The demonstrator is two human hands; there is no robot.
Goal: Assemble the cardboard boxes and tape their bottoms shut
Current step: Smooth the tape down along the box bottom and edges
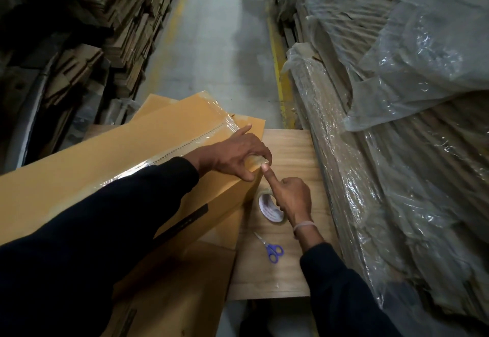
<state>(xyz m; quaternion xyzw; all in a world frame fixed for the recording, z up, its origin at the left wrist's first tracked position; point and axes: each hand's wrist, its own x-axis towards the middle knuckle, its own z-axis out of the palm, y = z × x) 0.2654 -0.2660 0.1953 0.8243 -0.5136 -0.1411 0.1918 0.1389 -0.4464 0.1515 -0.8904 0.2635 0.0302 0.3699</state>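
Dark navy sleeves (79,230), wristband (304,226) — pale
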